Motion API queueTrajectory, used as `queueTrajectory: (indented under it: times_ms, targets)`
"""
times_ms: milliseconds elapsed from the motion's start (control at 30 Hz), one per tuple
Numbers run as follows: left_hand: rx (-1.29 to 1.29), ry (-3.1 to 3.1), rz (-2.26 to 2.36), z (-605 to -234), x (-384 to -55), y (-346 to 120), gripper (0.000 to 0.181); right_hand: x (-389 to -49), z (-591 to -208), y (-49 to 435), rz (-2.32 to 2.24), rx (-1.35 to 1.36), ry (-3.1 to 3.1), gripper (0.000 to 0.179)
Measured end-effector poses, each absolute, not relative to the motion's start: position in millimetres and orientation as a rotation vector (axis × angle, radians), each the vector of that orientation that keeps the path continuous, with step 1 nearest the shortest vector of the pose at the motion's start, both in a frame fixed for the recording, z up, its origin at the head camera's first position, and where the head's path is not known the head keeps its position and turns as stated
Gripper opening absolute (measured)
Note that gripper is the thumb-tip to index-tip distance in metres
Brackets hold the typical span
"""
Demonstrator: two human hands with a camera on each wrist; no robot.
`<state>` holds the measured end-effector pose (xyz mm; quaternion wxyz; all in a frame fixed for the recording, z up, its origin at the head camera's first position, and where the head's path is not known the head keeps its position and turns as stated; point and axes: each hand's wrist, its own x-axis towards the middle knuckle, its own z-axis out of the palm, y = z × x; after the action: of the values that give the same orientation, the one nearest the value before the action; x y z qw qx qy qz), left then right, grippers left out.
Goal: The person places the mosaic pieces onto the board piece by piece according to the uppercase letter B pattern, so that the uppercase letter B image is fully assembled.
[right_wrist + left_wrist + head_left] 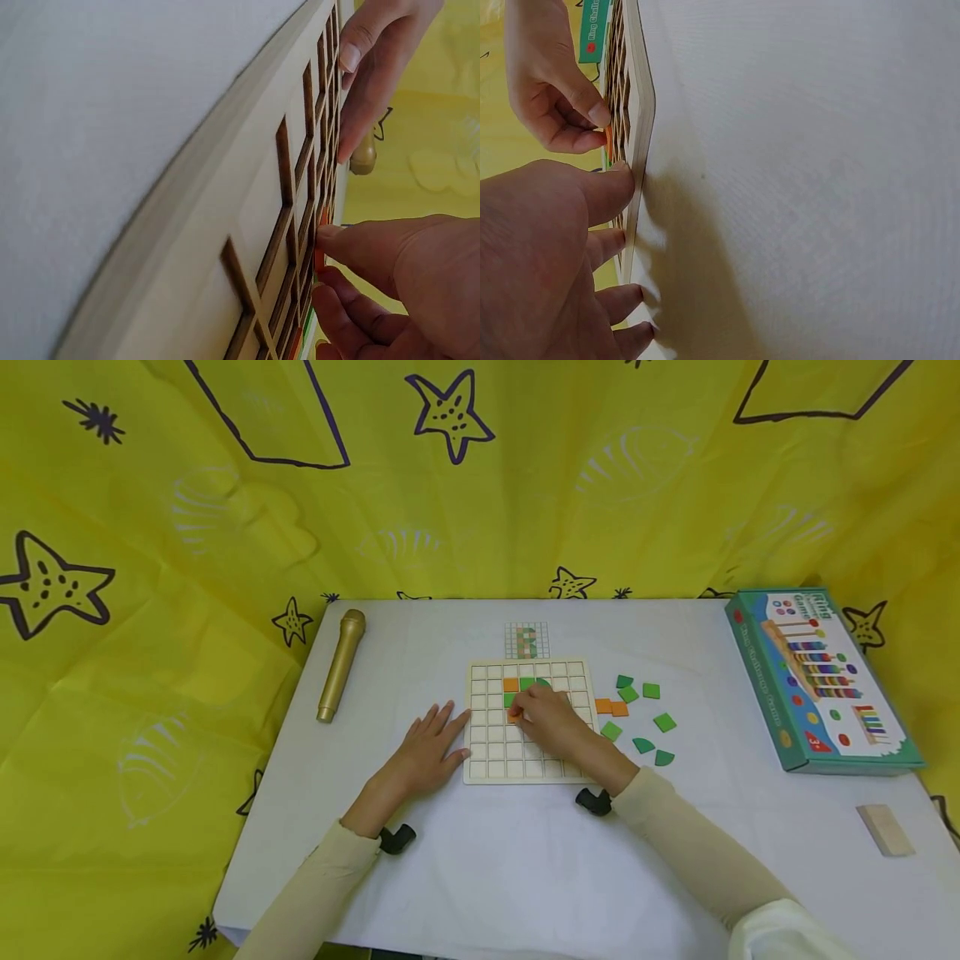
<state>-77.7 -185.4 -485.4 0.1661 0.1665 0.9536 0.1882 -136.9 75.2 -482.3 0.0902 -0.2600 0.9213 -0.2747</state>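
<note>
A pale wooden grid board [495,768] lies on the white table. In its upper cells sit an orange square tile [511,685], a light green square tile [527,682] and a darker green rounded tile [543,682]; another green tile [509,700] shows below. Over the board's middle, my right hand [553,720] pinches an orange tile [320,255] between thumb and fingertips, right at the cells. My left hand [426,752] lies with fingers spread beside the board's left edge, its thumb and index fingertip at the frame.
Right of the board lie loose orange squares [618,708], green squares [664,722] and green quarter-rounds [664,758]. A pattern card [527,641] is behind the board. Farther out are a gold microphone [342,667], a game box [825,681] and a wooden block [885,829].
</note>
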Motion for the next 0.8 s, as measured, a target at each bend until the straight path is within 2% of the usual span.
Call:
queueTrajectory:
  times_ms: [567, 800]
  targets:
    - [0.468, 2.717, 0.533, -488, -78, -185, 0.068, -130, -480, 81, -0.817, -0.849, 2.746, 0.018]
    - [0.440, 2.706, 0.522, -487, -76, -184, 0.069, -138, -467, 118, -0.903, -0.651, 2.698, 0.026]
